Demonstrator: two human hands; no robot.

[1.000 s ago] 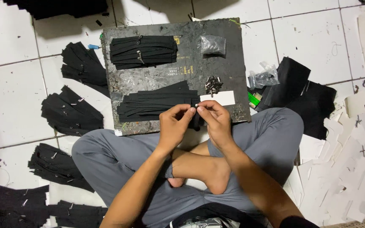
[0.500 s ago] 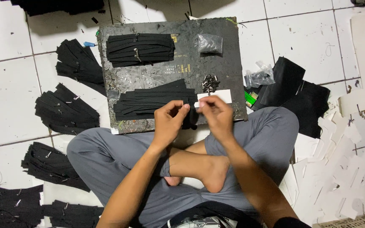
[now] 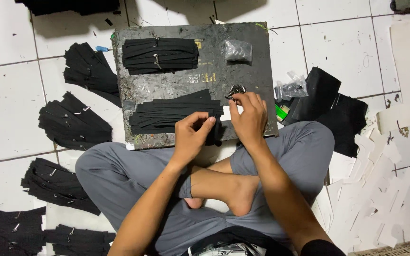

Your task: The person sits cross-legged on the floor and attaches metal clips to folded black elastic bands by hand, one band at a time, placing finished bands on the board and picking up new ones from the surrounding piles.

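Observation:
I sit cross-legged on a tiled floor with a dark board (image 3: pixel 176 85) in front of my knees. My left hand (image 3: pixel 191 137) pinches the end of a black strip (image 3: pixel 214 132) at the board's near edge, beside a pile of black strips (image 3: pixel 172 114). My right hand (image 3: pixel 248 116) reaches up to a small heap of metal clips (image 3: pixel 237 90) and holds one between thumb and fingers. A second stack of black strips (image 3: pixel 160 54) with a clip lies at the board's far side.
A small clear bag (image 3: pixel 238 50) lies on the board's far right. Bundles of finished black strips (image 3: pixel 74 121) fan out on the floor at left. Black sheets (image 3: pixel 330 106), a green lighter (image 3: pixel 280 113) and white paper scraps (image 3: pixel 380 189) lie at right.
My right hand has left the strip and moved up and right to the metal clips. My left hand has stayed at the strip's end, dropping slightly toward me.

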